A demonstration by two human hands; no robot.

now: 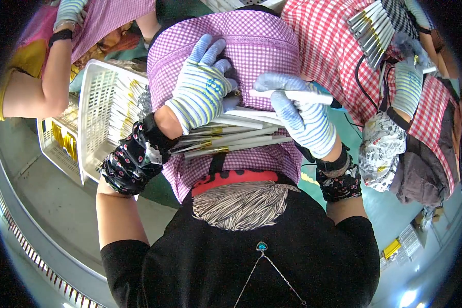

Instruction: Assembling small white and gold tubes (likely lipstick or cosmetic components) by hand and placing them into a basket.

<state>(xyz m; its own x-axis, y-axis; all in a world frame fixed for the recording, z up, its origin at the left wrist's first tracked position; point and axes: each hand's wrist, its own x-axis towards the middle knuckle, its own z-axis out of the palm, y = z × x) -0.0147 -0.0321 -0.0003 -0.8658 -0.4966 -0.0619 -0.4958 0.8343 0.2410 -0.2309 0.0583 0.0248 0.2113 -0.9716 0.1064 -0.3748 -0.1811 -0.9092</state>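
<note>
Both of my hands wear striped knit gloves with blue-grey fingertips. My left hand point(205, 87) is over the purple checked apron on my lap. Its thumb and forefinger pinch a small gold-coloured ferrule point(237, 93), while the other fingers stretch away from me. Just to the right, my right hand point(305, 118) is closed around a white brush handle point(313, 97), which lies crosswise and is blurred at its right end. Below my hands, several brushes point(231, 139) with white handles and gold ferrules rest across my lap; my left hand hides part of them.
At left stands a white plastic basket point(95, 97) of white-handled brushes, beside a lower crate point(61, 138) with gold pieces. A co-worker's arm point(54, 77) is beyond it. At right, another person's gloved hand point(409, 87) works near a bundle of brushes point(372, 33) on a red checked apron.
</note>
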